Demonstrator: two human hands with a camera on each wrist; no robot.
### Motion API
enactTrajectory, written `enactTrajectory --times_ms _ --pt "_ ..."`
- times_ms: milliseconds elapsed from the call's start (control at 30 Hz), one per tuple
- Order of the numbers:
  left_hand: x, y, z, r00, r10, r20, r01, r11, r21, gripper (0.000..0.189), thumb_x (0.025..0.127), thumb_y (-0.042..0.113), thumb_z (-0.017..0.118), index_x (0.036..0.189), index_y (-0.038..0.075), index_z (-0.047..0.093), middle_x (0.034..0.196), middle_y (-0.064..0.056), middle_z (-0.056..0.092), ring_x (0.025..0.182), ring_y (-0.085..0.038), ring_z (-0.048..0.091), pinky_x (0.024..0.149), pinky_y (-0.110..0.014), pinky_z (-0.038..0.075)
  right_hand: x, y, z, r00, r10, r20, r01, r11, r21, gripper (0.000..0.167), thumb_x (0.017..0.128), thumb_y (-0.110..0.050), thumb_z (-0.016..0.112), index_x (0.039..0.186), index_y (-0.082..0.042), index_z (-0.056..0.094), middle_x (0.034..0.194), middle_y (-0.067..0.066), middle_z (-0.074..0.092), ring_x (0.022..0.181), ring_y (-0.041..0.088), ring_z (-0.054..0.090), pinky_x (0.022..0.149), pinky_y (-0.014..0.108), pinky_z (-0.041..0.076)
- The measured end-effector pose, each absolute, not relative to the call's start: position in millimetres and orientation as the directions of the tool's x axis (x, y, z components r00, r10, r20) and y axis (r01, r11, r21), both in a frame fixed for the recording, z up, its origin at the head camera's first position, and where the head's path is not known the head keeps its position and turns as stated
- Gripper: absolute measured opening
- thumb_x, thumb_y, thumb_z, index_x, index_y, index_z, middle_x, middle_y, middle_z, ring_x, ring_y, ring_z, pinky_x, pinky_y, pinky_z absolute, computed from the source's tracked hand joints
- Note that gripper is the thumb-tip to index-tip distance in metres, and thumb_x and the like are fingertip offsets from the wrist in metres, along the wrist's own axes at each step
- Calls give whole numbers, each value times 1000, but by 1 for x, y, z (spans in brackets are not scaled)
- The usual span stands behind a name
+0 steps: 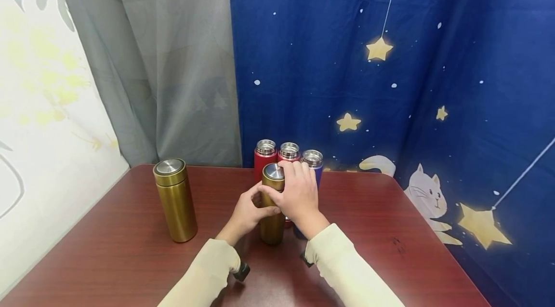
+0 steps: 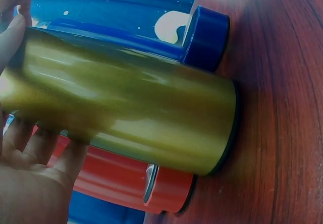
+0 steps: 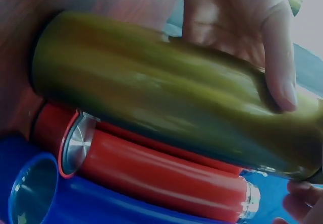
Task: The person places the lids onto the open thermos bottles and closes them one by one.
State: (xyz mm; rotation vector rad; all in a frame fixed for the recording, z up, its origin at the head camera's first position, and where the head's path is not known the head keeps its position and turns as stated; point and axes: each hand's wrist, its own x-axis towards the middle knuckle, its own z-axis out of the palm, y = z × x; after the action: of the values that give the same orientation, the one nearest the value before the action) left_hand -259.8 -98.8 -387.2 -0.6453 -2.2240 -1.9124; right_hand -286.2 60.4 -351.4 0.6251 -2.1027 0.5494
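Now, held flask: a gold flask [image 1: 272,230] stands upright just below the centre of the head view, its base apparently on the table [image 1: 355,259].
Left hand [image 1: 247,213]: thumb and fingers curl round the body, presumably keeping the cylinder steady.
Right hand [image 1: 299,191]: thumb and fingertips pinch the lid [image 1: 274,171] from above, a hold that seems to give purchase on its round rim.
Spare gold flask [image 1: 178,210]: upright and lidded, left of centre, well apart from the others, perhaps leaving the hands room.
Open row: left red flask [image 1: 262,165], right red flask [image 1: 288,154] and blue flask [image 1: 319,174] cluster close behind the held one, bare necks upward.
Caps: in the left wrist view, a blue cap [image 2: 211,38] at upper right and a red cap [image 2: 174,189] at lower centre sit beside the flask bases.
Finishes: satin gold walls, disc-shaped steel lid tops, smooth coloured cylinders, shiny metal necks, dark red wood grain.
Backdrop: blue curtain [image 1: 303,66], soft folds, printed stars.
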Motion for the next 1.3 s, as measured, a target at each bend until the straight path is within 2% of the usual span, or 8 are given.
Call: enactTrajectory --times_ms 67,167,300,433,700,900,1100,1300 --pt "-260 -99 -388 -903 229 364 393 96 915 70 81 15 81 142 7 48 127 -10 61 109 -24 62 94 -41 50 -286 64 -351 -572 -268 775 -651 724 -230 68 78 -60 70 124 -12 54 109 5 60 100 22 51 86 41 44" --pt "-271 -99 -400 -903 211 375 401 100 910 75 79 16 82 144 10 46 129 -8 60 109 -23 62 94 -40 50 -291 72 -348 -645 -355 676 -740 511 -438 69 84 -45 70 141 -16 44 131 8 54 118 23 47 98 45 42" --pt "-284 -100 -416 -900 186 394 418 112 901 76 77 17 84 144 15 48 128 -4 61 108 -21 63 93 -40 51 -304 84 -346 -648 -513 563 -707 130 -695 80 84 -17 66 154 -15 26 149 19 37 132 28 41 105 52 37" --pt "-282 -99 -414 -898 186 399 422 109 900 76 77 11 83 144 11 47 128 -9 61 108 -25 63 93 -42 50 -311 91 -344 -634 -583 509 -608 -31 -793 82 79 -3 60 153 -7 25 152 22 32 133 29 41 107 49 36" --pt "-262 -97 -387 -884 213 416 448 136 883 74 80 9 80 143 -4 43 127 -19 60 108 -30 63 93 -43 51 -309 93 -346 -654 -533 537 -612 -45 -790 67 80 1 55 146 1 39 145 24 41 125 34 49 106 43 39" --pt "-279 -98 -409 -896 188 401 428 133 894 76 78 12 82 144 4 45 127 -14 61 108 -28 63 93 -43 50 -304 94 -347 -677 -489 550 -638 17 -770 58 83 -3 61 139 -2 51 134 15 56 116 30 57 99 44 45" --pt "-285 -99 -417 -900 168 402 424 127 897 76 76 18 85 143 14 49 125 -5 63 107 -23 64 92 -41 51 -302 95 -348 -676 -453 582 -697 134 -705 56 83 -8 71 136 -6 55 134 11 58 122 29 51 103 54 38" --pt "-284 -99 -416 -900 170 401 424 132 896 77 76 15 84 144 12 47 127 -8 62 107 -24 63 92 -42 51 -299 95 -348 -692 -397 603 -718 290 -633 55 80 -20 79 132 -19 62 125 0 63 113 20 52 97 50 43"
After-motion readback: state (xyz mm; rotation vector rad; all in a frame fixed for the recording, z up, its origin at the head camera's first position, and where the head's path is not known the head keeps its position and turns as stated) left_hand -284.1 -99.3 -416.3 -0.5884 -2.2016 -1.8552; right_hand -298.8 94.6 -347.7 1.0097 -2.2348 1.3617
